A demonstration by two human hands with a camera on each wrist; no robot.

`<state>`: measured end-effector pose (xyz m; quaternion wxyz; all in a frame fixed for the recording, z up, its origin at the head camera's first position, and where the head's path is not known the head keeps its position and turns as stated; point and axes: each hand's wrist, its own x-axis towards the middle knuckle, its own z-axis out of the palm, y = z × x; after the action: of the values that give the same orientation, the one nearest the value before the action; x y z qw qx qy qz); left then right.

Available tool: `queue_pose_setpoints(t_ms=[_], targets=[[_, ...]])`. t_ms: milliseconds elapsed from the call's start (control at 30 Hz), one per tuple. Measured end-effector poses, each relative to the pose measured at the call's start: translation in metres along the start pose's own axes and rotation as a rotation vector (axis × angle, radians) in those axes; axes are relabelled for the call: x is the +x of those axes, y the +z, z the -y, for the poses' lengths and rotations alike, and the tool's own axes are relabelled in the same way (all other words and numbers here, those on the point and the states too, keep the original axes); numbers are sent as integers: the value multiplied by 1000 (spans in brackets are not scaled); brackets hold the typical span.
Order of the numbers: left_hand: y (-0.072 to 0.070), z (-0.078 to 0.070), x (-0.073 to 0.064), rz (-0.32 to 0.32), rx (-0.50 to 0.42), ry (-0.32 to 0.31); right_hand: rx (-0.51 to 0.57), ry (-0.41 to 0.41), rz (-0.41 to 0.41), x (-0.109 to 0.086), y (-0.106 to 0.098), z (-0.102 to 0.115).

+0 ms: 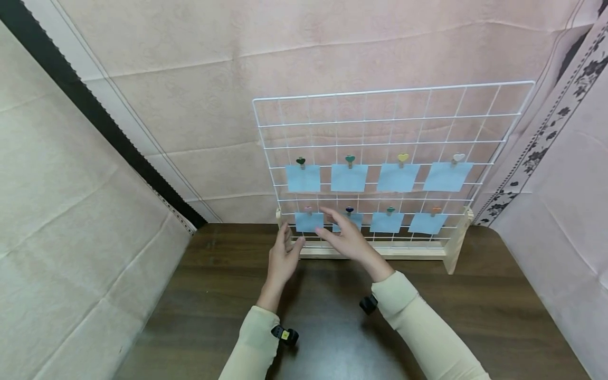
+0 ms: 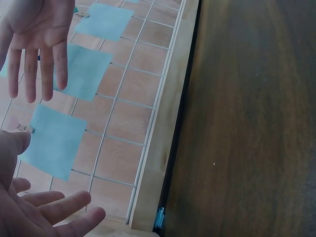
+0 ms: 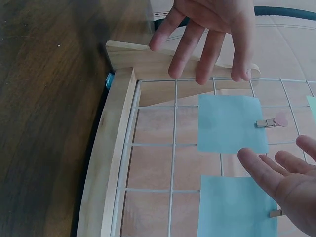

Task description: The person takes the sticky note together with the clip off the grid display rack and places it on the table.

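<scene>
A white wire grid stands upright in a wooden base. Two rows of blue paper squares hang on it from small clothespins topped with coloured hearts. My left hand is near the grid's lower left corner, fingers loosely bent and holding nothing. To its right, my right hand is in front of the lower row, thumb and fingers spread, partly hiding the second square. The wrist views show both palms facing the lower left square with a pink-heart clothespin. Contact with the paper cannot be made out.
The grid stands at the back of a dark brown wooden table. Pale cloth hangs behind it and at both sides. A small blue object shows beneath the base's edge. Each wrist wears a black device.
</scene>
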<state>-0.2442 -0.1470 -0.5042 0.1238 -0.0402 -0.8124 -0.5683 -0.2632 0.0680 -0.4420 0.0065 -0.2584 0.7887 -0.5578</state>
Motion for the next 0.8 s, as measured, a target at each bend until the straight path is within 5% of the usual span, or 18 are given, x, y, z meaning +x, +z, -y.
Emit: queue_pose_setpoints(t_ms=[367, 800], targets=[[0, 2, 9, 2, -14, 14, -45, -75, 1, 15, 6, 7], [0, -7, 16, 32, -19, -33, -67, 4, -5, 31, 12, 6]])
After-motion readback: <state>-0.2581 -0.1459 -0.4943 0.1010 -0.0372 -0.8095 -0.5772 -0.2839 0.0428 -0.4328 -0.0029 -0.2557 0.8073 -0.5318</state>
